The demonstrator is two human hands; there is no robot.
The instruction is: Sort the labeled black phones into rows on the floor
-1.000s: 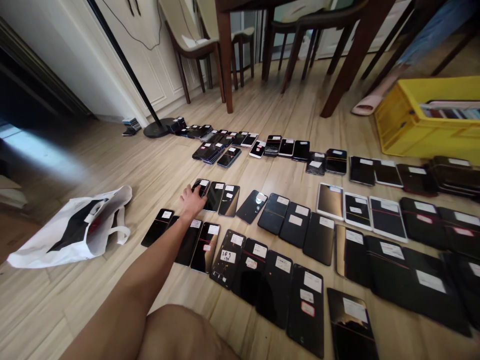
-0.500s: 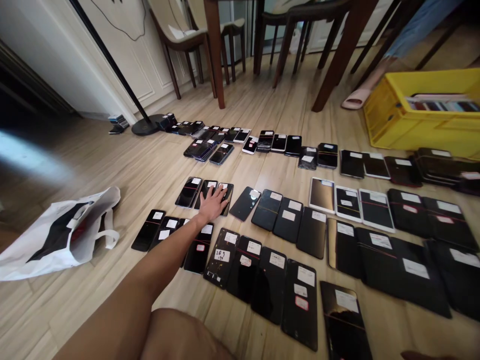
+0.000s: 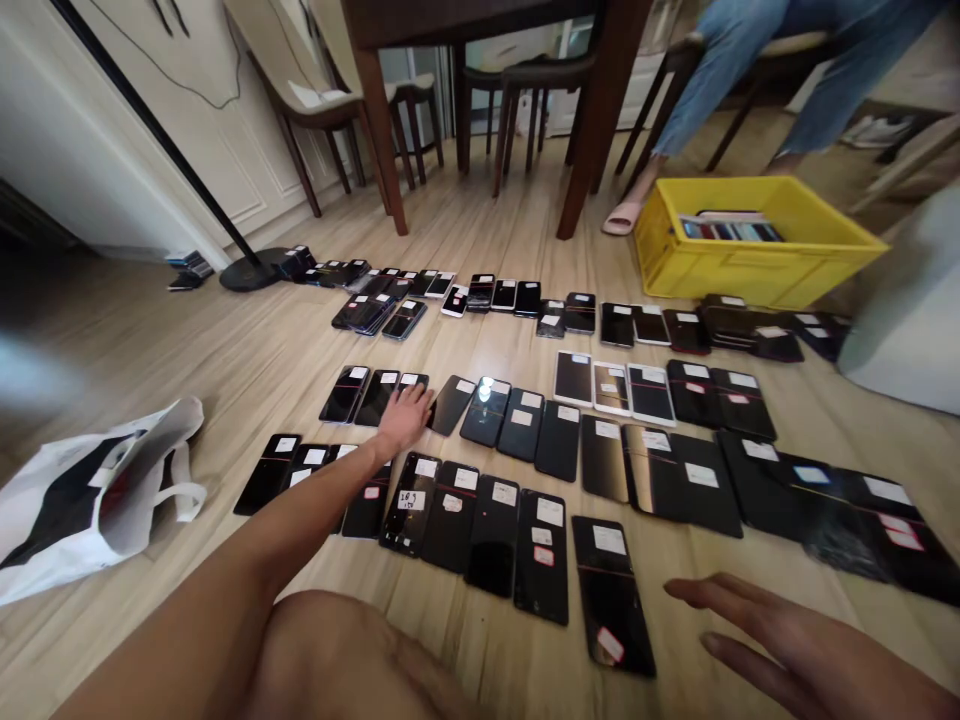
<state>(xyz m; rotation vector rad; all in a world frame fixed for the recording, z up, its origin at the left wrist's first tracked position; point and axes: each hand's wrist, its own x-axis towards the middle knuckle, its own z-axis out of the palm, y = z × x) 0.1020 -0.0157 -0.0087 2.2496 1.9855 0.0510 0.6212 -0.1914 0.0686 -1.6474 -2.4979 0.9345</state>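
Observation:
Rows of dark phones with white paper labels lie on the wooden floor. My left hand [image 3: 407,414] reaches out, palm down, and rests on the near end of a black phone [image 3: 414,381], covering much of it. Its fingers are stretched out, not wrapped round the phone. Just left of it lies another black phone [image 3: 377,398], and to its right is a tilted grey-black phone [image 3: 452,405]. At the lower right, my right hand [image 3: 780,635] hovers over the floor with fingers apart and nothing in them. Nearest to it is a black phone with a red-edged label [image 3: 613,600].
A yellow crate [image 3: 750,270] holding several upright thin items stands at the back right, beside a seated person's slippered foot [image 3: 628,212]. A white bag [image 3: 127,500] lies at the left. Behind the rows are a lamp base [image 3: 251,272] and a table leg [image 3: 589,180].
The view has turned right, showing more of the crate and the seated person's legs. My right hand has come into sight. My left hand's fingers are less spread, covering one phone rather than two.

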